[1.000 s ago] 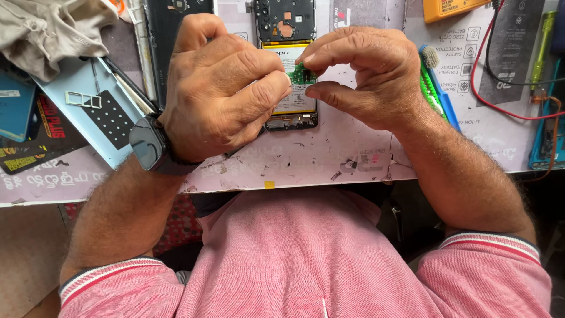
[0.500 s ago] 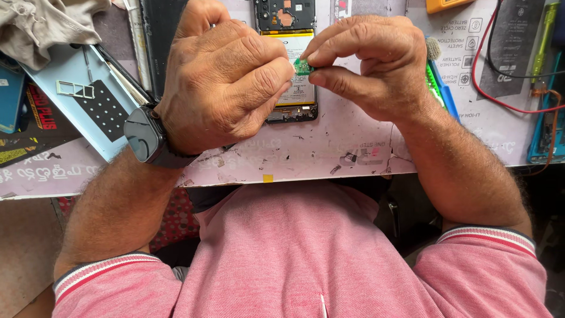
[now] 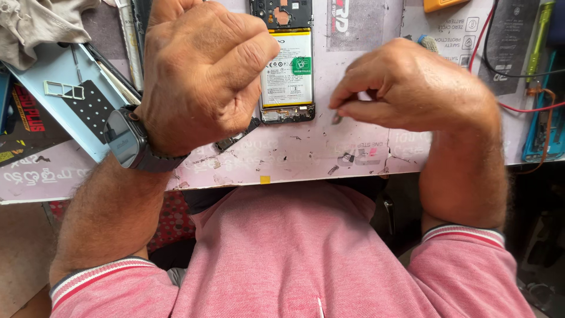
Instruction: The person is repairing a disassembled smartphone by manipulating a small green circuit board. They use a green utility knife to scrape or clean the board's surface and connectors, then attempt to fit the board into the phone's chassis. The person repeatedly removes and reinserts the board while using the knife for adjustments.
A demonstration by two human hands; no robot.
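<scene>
Left hand (image 3: pixel 203 70) is curled into a loose fist at 10 o'clock in the view, fingers folded into the palm; cannot tell whether anything is inside it; a dark strip-like tool (image 3: pixel 236 136) pokes out from under the hand at its 5 o'clock side, lying on the mat, and whether the hand touches it is unclear. A dark wristwatch (image 3: pixel 125 140) sits on the left wrist. Right hand (image 3: pixel 412 88) is at 2 o'clock in the view, thumb and forefinger pressed together on a small dark part (image 3: pixel 336 118) at the fingertips; the part is blurred, its kind not readable; it hangs just above the mat, at 4 o'clock from the phone. The opened phone (image 3: pixel 286 65) lies between the two hands at 12 o'clock, back cover off, its pale battery (image 3: pixel 285 73) showing with a small green sticker (image 3: pixel 302 65) on it; neither hand clearly touches it, the left knuckles being just beside its left edge. The pink work mat (image 3: pixel 306 153) under everything is scuffed and flecked with small debris. At 9 o'clock lies a light blue phone cover (image 3: pixel 47 76) with a small tray (image 3: pixel 63 89) on it; a grey cloth (image 3: pixel 35 23) is at 11 o'clock. Red and black wires (image 3: pixel 518 88) run at 3 o'clock, next to a green tool (image 3: pixel 540 35). The pink shirt (image 3: pixel 294 253) fills 6 o'clock.
</scene>
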